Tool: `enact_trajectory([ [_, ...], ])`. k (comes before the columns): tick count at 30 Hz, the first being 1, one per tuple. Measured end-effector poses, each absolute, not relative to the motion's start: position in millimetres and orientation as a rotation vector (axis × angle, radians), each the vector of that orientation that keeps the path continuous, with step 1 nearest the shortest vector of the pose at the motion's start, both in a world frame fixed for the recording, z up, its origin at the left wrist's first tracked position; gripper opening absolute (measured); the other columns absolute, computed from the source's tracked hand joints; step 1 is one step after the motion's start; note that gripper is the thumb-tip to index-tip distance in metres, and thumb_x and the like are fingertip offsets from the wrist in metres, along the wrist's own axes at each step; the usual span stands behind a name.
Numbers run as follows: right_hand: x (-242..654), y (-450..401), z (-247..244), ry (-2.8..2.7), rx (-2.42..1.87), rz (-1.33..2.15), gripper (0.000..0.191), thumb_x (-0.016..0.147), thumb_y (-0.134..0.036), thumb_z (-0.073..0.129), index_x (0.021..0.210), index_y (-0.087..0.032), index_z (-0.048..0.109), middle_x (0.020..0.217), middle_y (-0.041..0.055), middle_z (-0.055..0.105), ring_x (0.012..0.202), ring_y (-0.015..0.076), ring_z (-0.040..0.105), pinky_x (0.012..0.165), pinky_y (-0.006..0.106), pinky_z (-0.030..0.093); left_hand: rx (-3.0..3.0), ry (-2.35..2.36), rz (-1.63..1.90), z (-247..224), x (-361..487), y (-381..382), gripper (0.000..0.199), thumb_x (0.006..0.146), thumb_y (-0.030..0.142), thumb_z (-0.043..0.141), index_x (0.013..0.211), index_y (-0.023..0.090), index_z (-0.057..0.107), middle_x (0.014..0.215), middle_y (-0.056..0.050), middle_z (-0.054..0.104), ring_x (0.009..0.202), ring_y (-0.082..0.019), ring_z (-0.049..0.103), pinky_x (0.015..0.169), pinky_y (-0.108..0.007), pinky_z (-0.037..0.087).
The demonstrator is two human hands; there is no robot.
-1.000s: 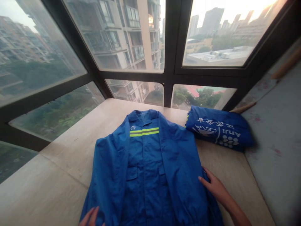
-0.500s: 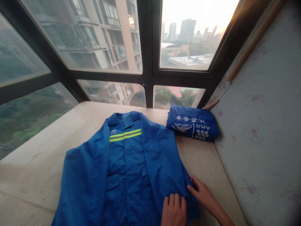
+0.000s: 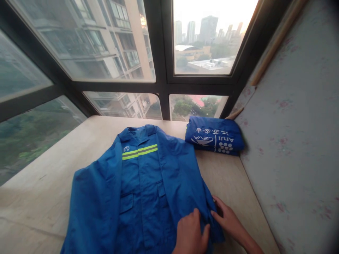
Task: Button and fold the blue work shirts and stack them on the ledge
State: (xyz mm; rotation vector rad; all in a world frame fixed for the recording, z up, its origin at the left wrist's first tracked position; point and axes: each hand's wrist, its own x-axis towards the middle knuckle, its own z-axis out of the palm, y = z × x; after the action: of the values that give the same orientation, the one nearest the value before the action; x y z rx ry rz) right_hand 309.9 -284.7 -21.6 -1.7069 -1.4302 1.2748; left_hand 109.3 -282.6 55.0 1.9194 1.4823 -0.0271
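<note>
Dark window frames (image 3: pixel 162 86) and a flowered wall (image 3: pixel 288 151) bound a pale ledge (image 3: pixel 39 197), which stretches well left of the blue jacket (image 3: pixel 150 190) lying front-up on it. A folded blue bundle (image 3: pixel 214 135) sits between jacket and wall, near the shoulder. The left hand (image 3: pixel 190 232) rests on a sleeve (image 3: pixel 178 176), the right hand (image 3: pixel 227 216) touches the jacket's outer edge; whether either grip is clamped on cloth I cannot tell.

Left hand (image 3: pixel 189 233) was bare, fingers (image 3: pixel 196 215) slender; right hand (image 3: pixel 225 214) was likewise bare, as were its slim wrist (image 3: pixel 239 231) and visible forearm (image 3: pixel 251 243).
</note>
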Motion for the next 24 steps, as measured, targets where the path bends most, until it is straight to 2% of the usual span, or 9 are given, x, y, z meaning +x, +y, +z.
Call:
enact_trajectory([
  [2,309,-285,-22,-1.414,-1.712,1.272,0.060,0.079,-0.038,0.059,0.135,-0.017,0.055,0.130,0.0126,0.063,0.120,0.0276,0.060,0.106,0.041,0.045,1.928,1.507,-0.124,57,117,-278,0.033,0.089,0.039,0.047,0.109,0.016,0.061,0.102,-0.013,0.070,0.094,-0.030,0.066,0.078,-0.037,0.046],
  [5,308,-287,-24,-1.389,-1.719,1.261,0.060,0.079,-0.040,0.059,0.135,-0.018,0.056,0.131,0.0121,0.063,0.122,0.0282,0.059,0.108,0.041,0.044,1.969,1.497,-0.160,55,125,-272,0.028,0.087,0.027,0.044,0.104,0.016,0.063,0.099,-0.014,0.071,0.090,-0.030,0.068,0.075,-0.037,0.046],
  [8,308,-289,-26,-1.368,-1.719,1.253,0.063,0.078,-0.041,0.060,0.136,-0.018,0.056,0.133,0.0121,0.062,0.124,0.0290,0.057,0.110,0.043,0.041,1.980,1.510,-0.091,54,124,-269,0.024,0.085,0.022,0.044,0.095,0.018,0.065,0.092,-0.011,0.072,0.084,-0.027,0.069,0.070,-0.032,0.043],
  [11,308,-290,-26,-1.345,-1.703,1.275,0.066,0.078,-0.044,0.060,0.137,-0.016,0.054,0.135,0.0138,0.060,0.126,0.0295,0.056,0.111,0.044,0.040,1.945,1.514,0.042,55,121,-268,0.020,0.086,0.023,0.045,0.087,0.021,0.065,0.086,-0.007,0.072,0.081,-0.022,0.068,0.066,-0.029,0.039],
  [15,306,-287,-19,-1.265,-1.656,1.357,0.064,0.082,-0.053,0.058,0.135,-0.017,0.056,0.137,0.0131,0.059,0.127,0.0287,0.054,0.112,0.043,0.039,1.879,1.464,0.114,54,121,-272,0.019,0.087,0.024,0.045,0.088,0.022,0.064,0.087,-0.004,0.072,0.081,-0.020,0.066,0.065,-0.028,0.035],
  [18,301,-287,-6,-1.173,-1.652,1.404,0.066,0.081,-0.065,0.055,0.128,-0.019,0.063,0.136,0.0125,0.059,0.130,0.0292,0.052,0.113,0.042,0.038,1.743,1.468,0.145,52,122,-273,0.020,0.090,0.035,0.047,0.090,0.022,0.063,0.087,-0.004,0.070,0.080,-0.020,0.064,0.065,-0.028,0.034],
  [21,293,-289,8,-1.066,-1.630,1.511,0.074,0.076,-0.078,0.052,0.120,-0.021,0.069,0.131,0.0126,0.063,0.121,0.0316,0.058,0.102,0.043,0.049,1.513,1.461,0.255,49,118,-271,0.029,0.090,0.048,0.048,0.089,0.020,0.058,0.080,-0.002,0.065,0.076,-0.019,0.060,0.064,-0.027,0.034],
  [24,286,-284,14,-1.017,-1.509,1.722,0.072,0.076,-0.081,0.050,0.109,-0.021,0.073,0.112,0.0119,0.071,0.097,0.0293,0.068,0.080,0.040,0.057,1.287,1.432,0.392,39,112,-266,0.022,0.085,0.040,0.054,0.077,0.020,0.048,0.074,0.001,0.054,0.074,-0.015,0.051,0.067,-0.025,0.035],
])
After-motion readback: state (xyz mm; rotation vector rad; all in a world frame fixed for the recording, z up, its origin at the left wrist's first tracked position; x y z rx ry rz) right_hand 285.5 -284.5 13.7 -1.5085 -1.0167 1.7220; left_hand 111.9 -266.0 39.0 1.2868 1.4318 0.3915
